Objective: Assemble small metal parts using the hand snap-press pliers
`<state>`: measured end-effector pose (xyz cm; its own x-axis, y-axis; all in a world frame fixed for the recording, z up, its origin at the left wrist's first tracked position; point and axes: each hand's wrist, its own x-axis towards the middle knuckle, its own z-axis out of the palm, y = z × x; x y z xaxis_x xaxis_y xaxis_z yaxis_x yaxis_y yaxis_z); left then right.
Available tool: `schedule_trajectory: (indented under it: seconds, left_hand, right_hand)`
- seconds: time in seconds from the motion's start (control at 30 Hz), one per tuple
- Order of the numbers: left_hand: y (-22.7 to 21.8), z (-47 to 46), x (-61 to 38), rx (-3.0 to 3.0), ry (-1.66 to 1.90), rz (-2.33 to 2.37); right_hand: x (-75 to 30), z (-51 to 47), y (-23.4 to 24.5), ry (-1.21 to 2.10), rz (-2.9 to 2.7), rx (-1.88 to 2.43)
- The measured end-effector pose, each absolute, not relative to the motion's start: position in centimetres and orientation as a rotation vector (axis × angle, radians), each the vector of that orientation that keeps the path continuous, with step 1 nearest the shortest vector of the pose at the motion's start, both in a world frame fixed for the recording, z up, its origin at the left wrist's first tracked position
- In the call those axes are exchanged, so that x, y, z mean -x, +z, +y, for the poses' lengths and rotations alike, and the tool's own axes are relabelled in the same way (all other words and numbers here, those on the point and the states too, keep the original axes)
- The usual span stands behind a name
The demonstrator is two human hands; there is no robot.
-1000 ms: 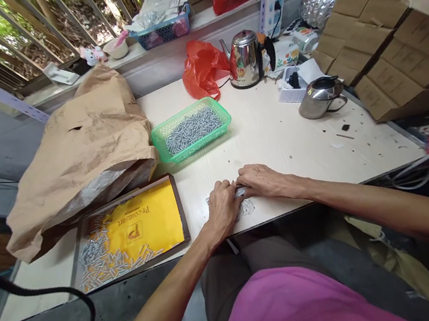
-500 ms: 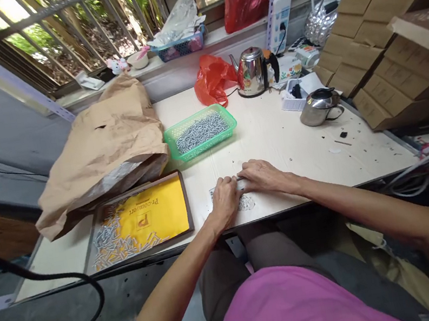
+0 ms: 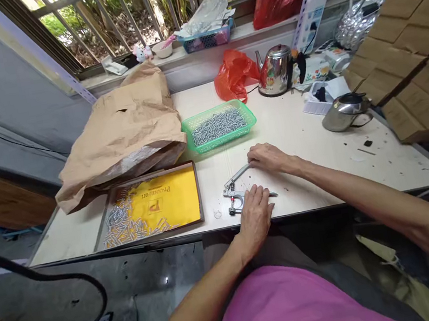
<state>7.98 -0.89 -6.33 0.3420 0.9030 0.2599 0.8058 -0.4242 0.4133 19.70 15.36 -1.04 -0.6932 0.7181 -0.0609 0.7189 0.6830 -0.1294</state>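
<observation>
A pair of metal spring-loaded hand pliers [image 3: 233, 193] lies on the white tabletop near its front edge, its two long handles spread apart. The jaw end points left and has a coil spring and a small red part. My right hand [image 3: 269, 158] is closed around the end of the upper handle. Over the lower handle lies my left hand [image 3: 254, 214], fingers bent across it, with the handle's tip poking out to the right. The undersides of both hands are hidden. A small clear ring-like scrap [image 3: 217, 215] sits left of the jaws.
A shallow tray [image 3: 198, 193] with a yellow sheet and loose metal pins is at left. Behind are a green basket [image 3: 223, 143] of similar pins and a brown paper bag [image 3: 122, 126]. A kettle [image 3: 276, 73], metal pot [image 3: 345, 112] and cardboard boxes [image 3: 407, 57] stand right.
My hands, close together before, have moved apart. The pliers, mostly covered earlier, now show with their handles spread. The view has shifted, so the table's contents appear farther right.
</observation>
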Motion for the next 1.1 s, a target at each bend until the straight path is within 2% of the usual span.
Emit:
schedule_trajectory:
  seconds: [0.07,0.23,0.33,0.4,0.47,0.57,0.63,0.73,0.83,0.93,1.1]
  left_hand:
    - [-6.4,-0.8,-7.9,-2.389,0.714,1.522]
    - [-7.1,-0.9,-7.9,-2.295,0.706,1.483]
    - [-7.6,-1.4,-8.1,-2.304,0.65,1.476]
    - [-8.0,-1.6,-8.3,-2.321,0.651,1.496]
    - [-8.1,-1.8,-8.6,-2.315,0.663,1.548]
    - [-7.0,-2.4,-8.1,-2.357,0.741,1.545]
    - [-5.5,-3.0,-6.3,-2.421,0.835,1.523]
    - [-2.3,-4.0,-0.6,-2.347,0.888,1.794]
    - [0.4,-4.8,7.1,-2.056,0.622,2.308]
    - [1.7,-5.1,13.4,-1.789,0.265,2.557]
    - [1.5,-5.0,16.4,-1.706,-0.122,2.423]
  right_hand:
    - [-18.5,14.3,-0.4,-0.201,2.92,-1.132]
    - [-14.9,9.3,0.1,-0.171,3.09,-0.393]
    - [-13.4,7.7,-0.9,-0.125,3.098,-0.27]
    - [-12.6,7.5,-1.7,-0.246,3.153,-0.216]
    - [-11.8,7.6,-1.6,-0.507,3.274,-0.177]
    - [-11.1,7.9,0.8,-0.919,3.554,-0.338]
    - [-11.3,8.8,3.5,-1.003,3.754,-0.624]
    - [-12.2,12.3,7.0,-0.733,3.921,-1.192]
    - [-13.8,17.6,7.2,-0.422,3.819,-1.605]
    - [-15.1,22.0,4.5,-0.339,3.526,-1.545]
    - [-16.5,21.2,0.4,-0.211,3.387,-1.346]
